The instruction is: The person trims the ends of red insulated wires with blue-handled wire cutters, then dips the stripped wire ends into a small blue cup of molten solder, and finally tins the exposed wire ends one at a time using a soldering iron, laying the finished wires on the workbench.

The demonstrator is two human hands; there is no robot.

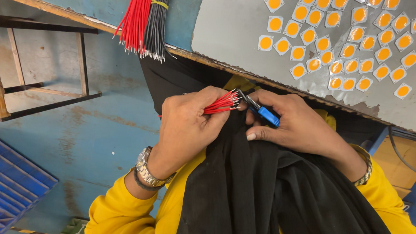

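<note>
My left hand [187,125] is closed around a small bunch of red wires [221,103], whose bare ends point right. My right hand [293,122] grips a small blue-handled cutting tool [262,110], its metal tip touching the wire ends. Both hands rest over black cloth [254,186] on my lap, below the table edge. A metal watch [146,170] sits on the left wrist, and yellow sleeves cover both arms.
On the grey table sheet [231,25] lie several square white chips with orange centres [341,34]. A tied bundle of red and black wires [144,23] hangs over the table edge. A wooden stool [20,70] stands left on the blue floor beside blue crates [7,184].
</note>
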